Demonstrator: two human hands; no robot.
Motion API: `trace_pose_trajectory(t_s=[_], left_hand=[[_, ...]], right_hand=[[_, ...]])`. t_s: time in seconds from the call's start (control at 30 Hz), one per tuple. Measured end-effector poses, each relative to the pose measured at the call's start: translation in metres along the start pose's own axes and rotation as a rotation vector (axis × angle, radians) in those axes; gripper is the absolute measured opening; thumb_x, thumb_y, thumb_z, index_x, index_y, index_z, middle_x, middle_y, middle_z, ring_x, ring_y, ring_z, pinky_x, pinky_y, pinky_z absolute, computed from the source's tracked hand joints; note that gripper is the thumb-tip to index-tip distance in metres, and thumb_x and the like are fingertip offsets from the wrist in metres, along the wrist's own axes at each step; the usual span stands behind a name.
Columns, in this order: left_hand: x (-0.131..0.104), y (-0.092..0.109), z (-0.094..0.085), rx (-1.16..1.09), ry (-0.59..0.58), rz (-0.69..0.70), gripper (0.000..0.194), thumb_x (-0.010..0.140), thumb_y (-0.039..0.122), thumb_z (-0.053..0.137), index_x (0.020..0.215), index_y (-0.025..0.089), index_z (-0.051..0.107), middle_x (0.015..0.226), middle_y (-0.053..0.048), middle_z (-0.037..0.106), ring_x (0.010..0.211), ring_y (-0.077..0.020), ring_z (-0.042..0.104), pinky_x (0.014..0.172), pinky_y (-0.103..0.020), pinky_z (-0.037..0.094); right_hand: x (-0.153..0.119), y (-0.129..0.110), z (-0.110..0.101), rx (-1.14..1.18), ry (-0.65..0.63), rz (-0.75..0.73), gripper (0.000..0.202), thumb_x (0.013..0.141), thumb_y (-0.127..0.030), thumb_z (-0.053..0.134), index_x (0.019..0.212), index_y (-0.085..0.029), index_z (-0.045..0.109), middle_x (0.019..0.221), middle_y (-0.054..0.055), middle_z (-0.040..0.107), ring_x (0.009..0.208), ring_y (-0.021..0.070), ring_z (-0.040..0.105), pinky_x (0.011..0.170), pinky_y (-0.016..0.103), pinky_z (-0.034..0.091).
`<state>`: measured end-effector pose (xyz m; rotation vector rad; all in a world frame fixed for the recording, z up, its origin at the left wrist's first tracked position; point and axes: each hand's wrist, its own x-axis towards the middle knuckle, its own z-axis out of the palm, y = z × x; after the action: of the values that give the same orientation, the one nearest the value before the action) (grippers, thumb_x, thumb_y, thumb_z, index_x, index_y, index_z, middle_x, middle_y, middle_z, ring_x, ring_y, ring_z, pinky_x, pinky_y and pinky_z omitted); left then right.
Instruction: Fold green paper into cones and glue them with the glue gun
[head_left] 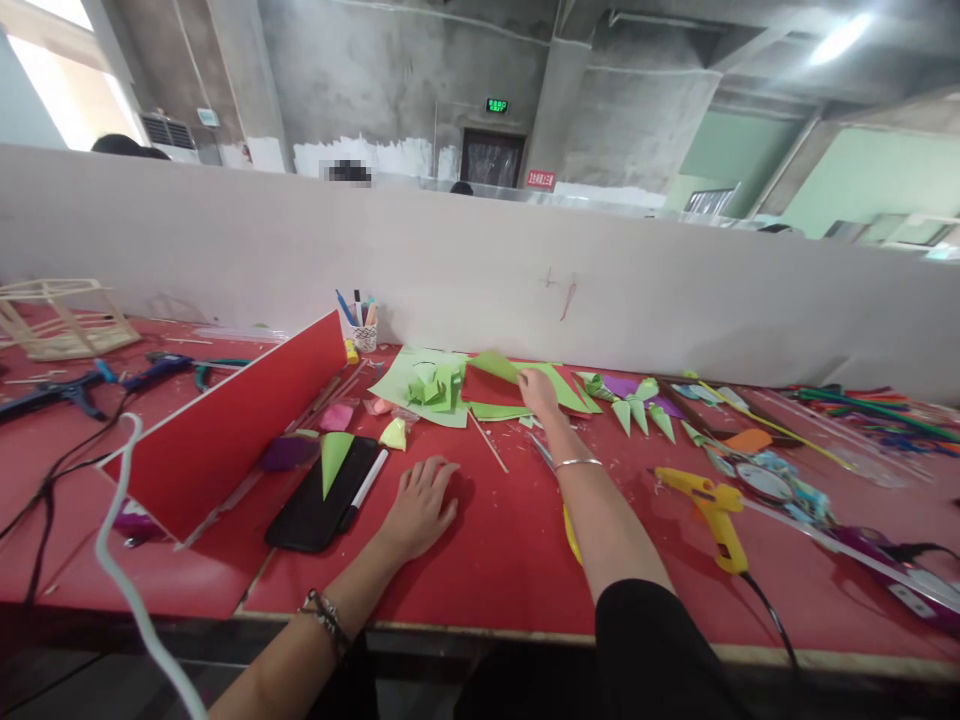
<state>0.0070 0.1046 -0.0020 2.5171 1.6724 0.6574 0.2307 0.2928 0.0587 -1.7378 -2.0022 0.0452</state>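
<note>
My left hand (421, 508) lies on the red tabletop with its fingers spread and nothing in it. Beside it are a white marker (368, 491) and a black phone (313, 510), on which a green paper cone (335, 462) rests. Farther off, my right hand (537, 392) pinches the edge of a green paper sheet (496, 366), which curls up over a red patch and more green paper. Just left of that, folded green paper pieces (436, 388) sit on a pale green sheet (390, 385). Several rolled green paper cones (637, 412) lie to the right. My right forearm partly covers a yellow-handled tool (572, 535).
A red board (240, 430) stands upright at left, near a white cable (120, 555). A yellow glue gun (709, 505) lies at right with its cord over the front edge. A pen cup (365, 336) stands by the white partition (450, 260). Colourful pipe cleaners (877, 415) lie far right.
</note>
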Motion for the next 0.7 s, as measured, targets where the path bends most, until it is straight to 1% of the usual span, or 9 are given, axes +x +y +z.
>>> trace_pose_trajectory(t_s=[0.17, 0.23, 0.3, 0.37, 0.43, 0.5, 0.57, 0.63, 0.7], left_hand=[[0.004, -0.002, 0.003, -0.075, 0.121, -0.042, 0.052, 0.078, 0.024, 0.049, 0.126, 0.020, 0.033, 0.122, -0.012, 0.042, 0.113, -0.0273, 0.040, 0.090, -0.044, 0.036], [0.005, -0.003, -0.004, -0.117, 0.265, -0.061, 0.060, 0.078, 0.028, 0.052, 0.131, 0.017, 0.025, 0.126, -0.016, 0.037, 0.120, -0.0288, 0.034, 0.093, -0.045, 0.034], [0.003, -0.004, -0.019, -0.140, 0.448, -0.033, 0.070, 0.077, 0.032, 0.056, 0.134, 0.015, 0.018, 0.129, -0.019, 0.033, 0.123, -0.0295, 0.031, 0.098, -0.046, 0.031], [-0.003, -0.004, -0.040, -0.138, 0.593, -0.020, 0.080, 0.074, 0.035, 0.060, 0.136, 0.014, 0.014, 0.131, -0.020, 0.031, 0.125, -0.0302, 0.029, 0.100, -0.047, 0.029], [-0.014, -0.003, -0.063, -0.096, 0.665, 0.023, 0.087, 0.072, 0.035, 0.063, 0.137, 0.014, 0.010, 0.135, -0.020, 0.026, 0.127, -0.0299, 0.026, 0.101, -0.046, 0.028], [-0.028, 0.001, -0.084, 0.028, 0.624, 0.183, 0.089, 0.072, 0.036, 0.063, 0.138, 0.015, 0.008, 0.139, -0.020, 0.024, 0.130, -0.0301, 0.022, 0.103, -0.046, 0.025], [-0.043, 0.008, -0.100, 0.150, 0.435, 0.406, 0.079, 0.073, 0.037, 0.061, 0.137, 0.019, 0.018, 0.139, -0.016, 0.029, 0.130, -0.0290, 0.024, 0.106, -0.046, 0.018], [-0.057, 0.017, -0.111, 0.196, 0.215, 0.412, 0.066, 0.074, 0.038, 0.059, 0.133, 0.021, 0.033, 0.137, -0.012, 0.037, 0.129, -0.0281, 0.026, 0.108, -0.045, 0.009], [-0.067, 0.025, -0.117, 0.165, 0.113, 0.388, 0.051, 0.075, 0.038, 0.058, 0.124, 0.026, 0.047, 0.127, -0.006, 0.050, 0.124, -0.0244, 0.034, 0.108, -0.043, 0.005]], right_hand=[[-0.027, -0.010, -0.058, 0.111, 0.239, -0.097, 0.029, 0.089, -0.022, 0.033, 0.096, -0.012, 0.059, 0.101, 0.013, 0.060, 0.095, 0.0197, 0.053, 0.083, 0.031, 0.040], [-0.053, -0.016, -0.075, 0.174, 0.308, -0.158, 0.028, 0.089, -0.024, 0.034, 0.096, -0.015, 0.059, 0.100, 0.010, 0.061, 0.094, 0.0181, 0.054, 0.084, 0.030, 0.040], [-0.089, -0.022, -0.084, 0.428, 0.419, -0.317, 0.024, 0.087, -0.025, 0.040, 0.091, -0.018, 0.062, 0.094, 0.008, 0.063, 0.091, 0.0186, 0.055, 0.082, 0.032, 0.042], [-0.131, -0.027, -0.085, 0.567, 0.359, -0.424, 0.020, 0.084, -0.021, 0.044, 0.089, -0.021, 0.064, 0.091, 0.005, 0.064, 0.090, 0.0183, 0.056, 0.081, 0.033, 0.043], [-0.170, -0.031, -0.079, 0.630, 0.182, -0.445, 0.024, 0.081, -0.014, 0.045, 0.090, -0.024, 0.065, 0.097, 0.005, 0.063, 0.098, 0.0182, 0.054, 0.086, 0.034, 0.041], [-0.202, -0.032, -0.068, 0.677, -0.024, -0.455, 0.028, 0.078, -0.008, 0.045, 0.086, -0.025, 0.067, 0.105, 0.004, 0.062, 0.103, 0.0180, 0.052, 0.091, 0.036, 0.039], [-0.223, -0.032, -0.058, 0.753, -0.188, -0.452, 0.030, 0.077, -0.006, 0.045, 0.084, -0.024, 0.067, 0.110, 0.004, 0.060, 0.106, 0.0173, 0.051, 0.092, 0.036, 0.039], [-0.236, -0.031, -0.049, 0.815, -0.294, -0.445, 0.028, 0.079, -0.008, 0.044, 0.083, -0.024, 0.067, 0.113, 0.004, 0.059, 0.108, 0.0168, 0.051, 0.094, 0.037, 0.037], [-0.243, -0.029, -0.043, 0.852, -0.366, -0.429, 0.026, 0.082, -0.013, 0.044, 0.083, -0.023, 0.067, 0.116, 0.005, 0.058, 0.109, 0.0167, 0.050, 0.096, 0.037, 0.036]])
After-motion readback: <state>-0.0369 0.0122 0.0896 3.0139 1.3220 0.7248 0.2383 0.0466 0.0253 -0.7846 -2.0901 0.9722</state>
